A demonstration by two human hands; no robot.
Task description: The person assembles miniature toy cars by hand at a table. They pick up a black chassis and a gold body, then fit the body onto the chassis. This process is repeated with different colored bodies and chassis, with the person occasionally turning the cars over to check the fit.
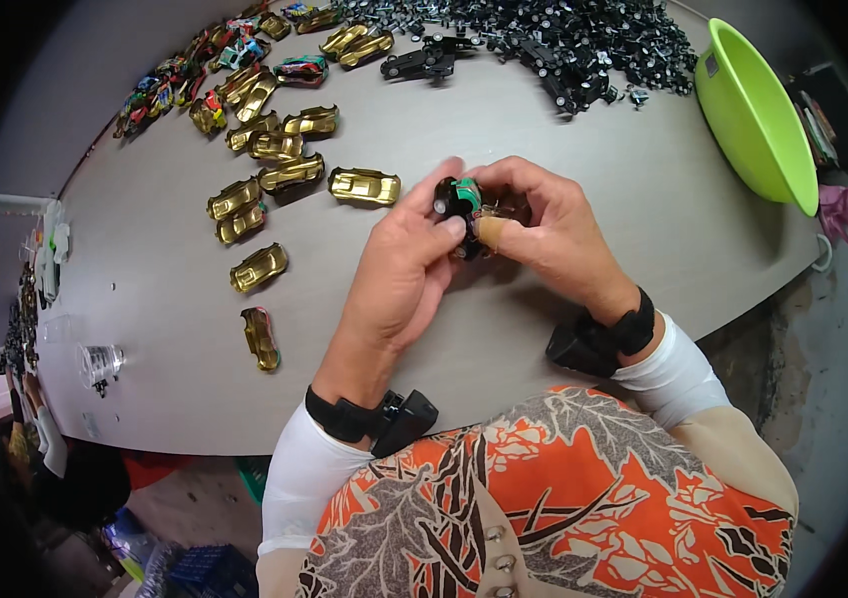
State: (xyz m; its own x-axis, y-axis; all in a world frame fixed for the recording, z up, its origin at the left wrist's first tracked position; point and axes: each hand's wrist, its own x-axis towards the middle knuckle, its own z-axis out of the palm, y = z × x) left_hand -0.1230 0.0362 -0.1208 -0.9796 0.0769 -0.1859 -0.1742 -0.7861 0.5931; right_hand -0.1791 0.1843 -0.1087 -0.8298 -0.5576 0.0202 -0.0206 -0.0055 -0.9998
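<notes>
Just right of the nearest gold car shell (364,185), over the grey table (564,159): left hand (399,269) and right hand (544,229) are both closing fingers around one small black-and-green toy car (462,202), gripping it between them.

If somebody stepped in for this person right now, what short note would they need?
Left hand and right hand: both closed on one small toy car, black with a green part, held above the grey table.
Gold car shells lie in loose rows to the left, printed colourful ones farther back.
A heap of black chassis parts sits at the far edge beside a green basin.
Done: cannot tell how many.
Left: many bare shells still lie on the table.
</notes>
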